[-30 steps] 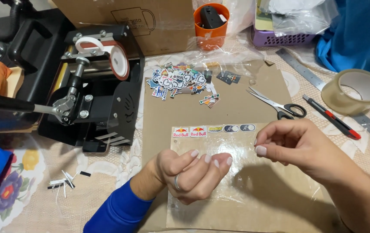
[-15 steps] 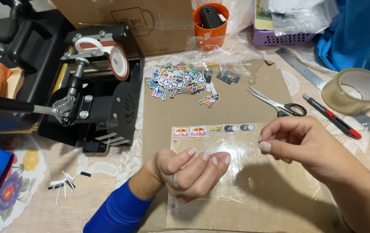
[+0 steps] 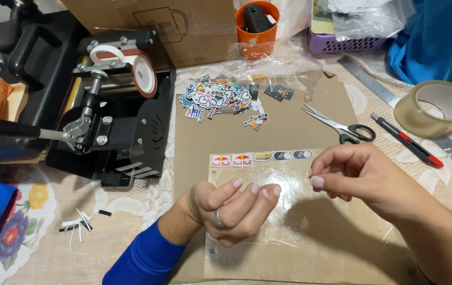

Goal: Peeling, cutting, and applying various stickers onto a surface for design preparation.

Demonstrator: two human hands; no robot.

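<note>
My left hand hovers palm-up over a clear plastic sheet. Its fingers are curled together, there is a ring on one of them, and nothing shows in it. My right hand is just to its right, thumb and forefinger pinched; I cannot make out anything between the tips. A row of small stickers lies along the sheet's top edge. The sheet rests on brown cardboard, with a pile of loose stickers at the far end.
Scissors, a red-and-black utility knife, a tape roll and a metal ruler lie to the right. A black mug press stands on the left, with white paper scraps near it. An orange cup and a cardboard box are behind.
My left hand's fingers have lifted slightly. My right hand has stayed pinched in nearly the same place.
</note>
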